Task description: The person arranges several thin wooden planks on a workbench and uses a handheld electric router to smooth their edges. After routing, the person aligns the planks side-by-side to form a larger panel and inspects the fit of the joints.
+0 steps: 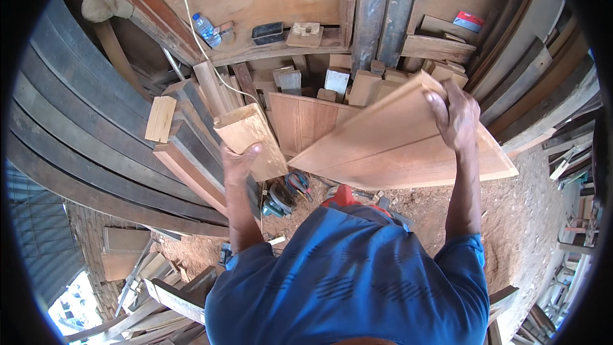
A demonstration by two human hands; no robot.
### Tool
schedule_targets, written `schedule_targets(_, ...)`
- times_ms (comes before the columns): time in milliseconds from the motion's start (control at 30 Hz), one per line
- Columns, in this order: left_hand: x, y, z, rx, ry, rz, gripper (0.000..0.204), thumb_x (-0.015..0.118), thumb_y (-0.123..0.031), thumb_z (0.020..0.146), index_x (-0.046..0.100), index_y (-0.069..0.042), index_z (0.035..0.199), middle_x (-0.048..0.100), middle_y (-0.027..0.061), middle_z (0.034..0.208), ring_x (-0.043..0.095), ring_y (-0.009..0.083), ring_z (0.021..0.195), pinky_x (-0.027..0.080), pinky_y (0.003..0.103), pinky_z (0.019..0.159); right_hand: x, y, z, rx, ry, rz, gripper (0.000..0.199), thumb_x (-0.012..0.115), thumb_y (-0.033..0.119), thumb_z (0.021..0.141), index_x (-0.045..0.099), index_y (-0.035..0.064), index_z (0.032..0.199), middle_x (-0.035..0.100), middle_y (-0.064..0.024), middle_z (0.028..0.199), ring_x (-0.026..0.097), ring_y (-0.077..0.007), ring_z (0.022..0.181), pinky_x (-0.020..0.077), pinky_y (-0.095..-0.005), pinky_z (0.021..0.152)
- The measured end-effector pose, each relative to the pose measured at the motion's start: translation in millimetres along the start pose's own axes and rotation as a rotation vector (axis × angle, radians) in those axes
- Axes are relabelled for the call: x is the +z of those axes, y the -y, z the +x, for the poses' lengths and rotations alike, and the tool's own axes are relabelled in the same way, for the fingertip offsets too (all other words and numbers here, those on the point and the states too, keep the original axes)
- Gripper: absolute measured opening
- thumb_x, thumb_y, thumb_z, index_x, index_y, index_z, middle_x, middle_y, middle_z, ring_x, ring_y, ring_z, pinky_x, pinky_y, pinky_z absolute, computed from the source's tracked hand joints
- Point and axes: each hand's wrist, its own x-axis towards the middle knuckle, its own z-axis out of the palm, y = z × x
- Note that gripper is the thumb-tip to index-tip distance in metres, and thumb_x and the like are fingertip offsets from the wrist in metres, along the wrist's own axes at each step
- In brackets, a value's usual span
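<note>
Lifting step in hand: right hand [454, 117] has its fingers closed over the far edge of a wide board [402, 147], held tilted above the sawdust floor [523, 217] — left hand [237, 161] grips a short plank [250, 137]. Next move calls for steadying the board's unsupported near end.

We are seeing a smooth, matt, pale wood panel [408, 147], a bare wood block [250, 137] with rough-sawn ends, a glossy clear plastic bottle [206, 29], weathered grey planks [76, 134], and a soft blue cloth shirt [357, 281].

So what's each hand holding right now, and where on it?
Left hand holds the thick wooden block at its lower edge; right hand grips the wide grooved board at its upper edge.
</note>
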Motion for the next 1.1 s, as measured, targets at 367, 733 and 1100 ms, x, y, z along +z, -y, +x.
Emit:
schedule_targets(367,21,63,-65,-0.129,-0.084,-0.225,0.045,0.080,-0.012,0.083,0.061,-0.001,0.123,0.070,0.0047,0.110,0.066,0.0128,0.096,0.054,0.030,0.086,100,-5,100,-0.084,0.017,-0.128,0.045,0.062,0.049,0.093,0.062,0.0055,0.104,0.069,-0.0237,0.076,0.067,-0.0449,0.076,0.0531,-0.0526,0.068)
schedule_targets(733,-56,36,-142,-0.163,-0.425,0.017,0.046,0.081,-0.015,0.084,0.061,0.001,0.122,0.069,0.0071,0.110,0.065,0.0157,0.097,0.052,0.030,0.088,216,27,180,-0.121,0.176,-0.107,0.043,0.058,0.041,0.096,0.056,0.0102,0.126,0.071,-0.0232,0.103,0.067,-0.0424,0.101,0.0514,-0.0517,0.088)
schedule_targets(1100,-24,57,-178,-0.322,-0.375,-0.048,0.052,0.083,-0.024,0.082,0.061,0.000,0.122,0.068,0.0043,0.107,0.064,0.0144,0.096,0.052,0.031,0.085,289,48,229,-0.031,0.372,-0.137,0.037,0.052,0.034,0.098,0.054,0.0097,0.126,0.067,-0.0208,0.119,0.063,-0.0392,0.114,0.0504,-0.0496,0.095)
